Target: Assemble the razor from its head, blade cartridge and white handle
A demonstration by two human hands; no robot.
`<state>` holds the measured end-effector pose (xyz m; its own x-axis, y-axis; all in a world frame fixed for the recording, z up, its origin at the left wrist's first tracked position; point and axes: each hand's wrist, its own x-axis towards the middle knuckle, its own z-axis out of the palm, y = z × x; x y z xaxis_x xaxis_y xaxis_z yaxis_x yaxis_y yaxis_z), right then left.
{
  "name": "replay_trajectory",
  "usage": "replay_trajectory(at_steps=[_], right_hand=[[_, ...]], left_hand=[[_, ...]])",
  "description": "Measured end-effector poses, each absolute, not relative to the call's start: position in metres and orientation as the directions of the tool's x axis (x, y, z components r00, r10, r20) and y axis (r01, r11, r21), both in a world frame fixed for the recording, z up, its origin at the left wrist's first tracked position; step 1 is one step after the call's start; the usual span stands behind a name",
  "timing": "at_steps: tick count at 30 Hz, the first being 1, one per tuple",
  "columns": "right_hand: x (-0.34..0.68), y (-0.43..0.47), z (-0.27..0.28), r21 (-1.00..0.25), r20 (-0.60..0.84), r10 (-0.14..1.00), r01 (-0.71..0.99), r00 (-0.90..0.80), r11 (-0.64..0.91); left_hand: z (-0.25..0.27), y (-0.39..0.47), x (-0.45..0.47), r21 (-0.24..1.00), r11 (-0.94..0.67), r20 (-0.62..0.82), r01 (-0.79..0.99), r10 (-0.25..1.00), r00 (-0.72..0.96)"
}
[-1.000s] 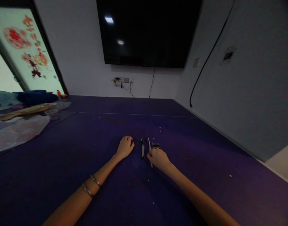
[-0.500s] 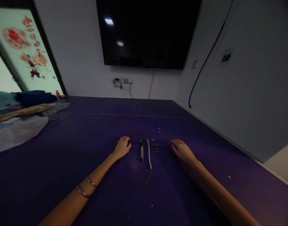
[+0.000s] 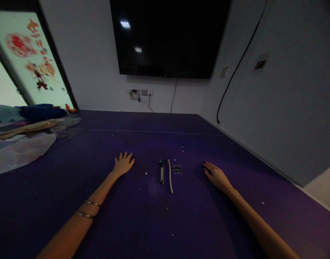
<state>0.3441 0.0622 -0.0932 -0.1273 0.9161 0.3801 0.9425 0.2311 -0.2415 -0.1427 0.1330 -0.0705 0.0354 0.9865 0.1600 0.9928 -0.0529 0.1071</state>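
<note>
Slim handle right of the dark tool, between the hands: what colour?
White or pale cream; the slim handle shows best in the head view, lying on the purple mat.

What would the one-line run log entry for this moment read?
left hand: open, flat on purple mat | right hand: open, flat on mat | between them, untouched: dark-handled tool, pale stick, small dark clip

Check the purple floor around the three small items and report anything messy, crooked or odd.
White specks lie scattered over the purple mat. The dark tool, pale strip and small dark piece lie side by side, neatly. Left hand and right hand rest flat, apart.
</note>
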Motion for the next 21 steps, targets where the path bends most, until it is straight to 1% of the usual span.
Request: replay_trajectory(at_steps=[10,15,19,21], right_hand=[[0.344,0.060,-0.094,-0.241,0.376,0.918,0.944,-0.125,0.227],[0.346,0.062,-0.097,-0.217,0.358,0.925,0.952,-0.129,0.217],[0.344,0.061,-0.095,-0.204,0.354,0.926,0.955,-0.133,0.215],[0.343,0.060,-0.094,-0.211,0.366,0.921,0.953,-0.130,0.218]], left_hand=[[-0.071,0.132,-0.141,0.103,-0.049,0.173,0.994,0.984,0.031],[-0.070,0.131,-0.140,0.106,-0.045,0.167,0.993,0.986,0.026],[-0.066,0.128,-0.139,0.132,-0.042,0.172,0.990,0.985,0.018],[-0.061,0.126,-0.137,0.155,-0.043,0.207,0.987,0.978,0.010]])
